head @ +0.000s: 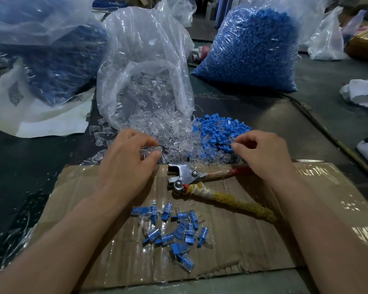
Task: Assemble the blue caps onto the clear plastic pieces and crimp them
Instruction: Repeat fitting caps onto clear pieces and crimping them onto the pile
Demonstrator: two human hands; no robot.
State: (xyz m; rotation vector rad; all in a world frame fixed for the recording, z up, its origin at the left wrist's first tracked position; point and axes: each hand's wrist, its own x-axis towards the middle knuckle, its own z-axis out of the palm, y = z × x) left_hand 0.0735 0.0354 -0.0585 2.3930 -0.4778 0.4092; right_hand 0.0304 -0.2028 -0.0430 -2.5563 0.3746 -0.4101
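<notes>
Blue plastic caps [219, 132] lie heaped at the curled fingertips of our right hand [263, 153]; we cannot tell whether it grasps one. Our left hand [125, 164] pinches a small clear plastic piece [156, 149] beside the clear pile [170, 132] spilling from a transparent bag [145, 60]. Between our hands, metal crimping pliers [191, 177] rest on taped brown cardboard [253, 240], with capped clear pieces [179, 229] scattered nearer us.

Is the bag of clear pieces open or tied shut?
Open. The mouth of the bag gapes toward the person, and clear pieces spill from it onto the table.
</notes>
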